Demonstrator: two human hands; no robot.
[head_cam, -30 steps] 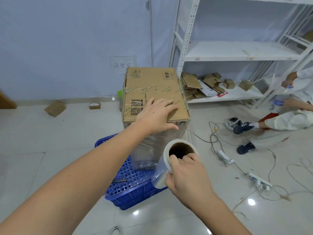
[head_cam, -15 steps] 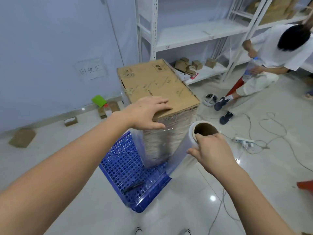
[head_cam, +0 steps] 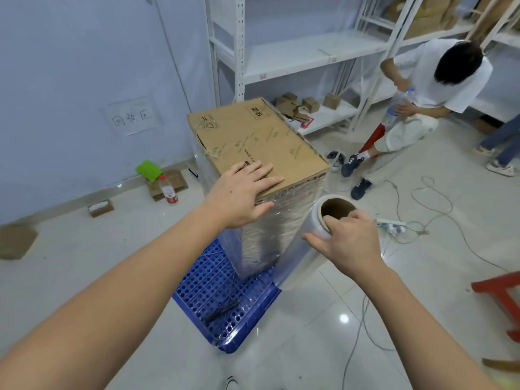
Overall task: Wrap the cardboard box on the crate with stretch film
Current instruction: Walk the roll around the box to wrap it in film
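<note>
A tall cardboard box (head_cam: 254,142) stands upright on a blue perforated plastic crate (head_cam: 225,302) on a pale tiled floor (head_cam: 84,263), seen from above by the person doing the wrapping. Clear stretch film (head_cam: 270,235) already covers the box's sides from the crate up to near the top edge, while the brown top face is bare. The person's left hand (head_cam: 242,192) lies flat on the near corner of the box top, fingers straight and spread, gripping nothing. The right hand (head_cam: 347,240) grasps the top end of a roll of stretch film (head_cam: 312,246), with fingertips hooked into the open cardboard core and the thumb against the outside. The roll hangs tilted just beside the box's right corner, and a sheet of film runs from it to the box. A dark pen-like object (head_cam: 222,310) lies on the bare part of the crate in front of the box. Behind the box is a blue wall with a paper sign (head_cam: 132,116), and to the right white metal shelves (head_cam: 309,54) holding small cartons. A drink bottle (head_cam: 168,190) stands by the wall beside a green object (head_cam: 149,169). On the right, another person in a white shirt (head_cam: 439,80) crouches near the shelves, with cables and a power strip (head_cam: 392,225) on the floor and a red stool (head_cam: 501,294) at the edge.
</note>
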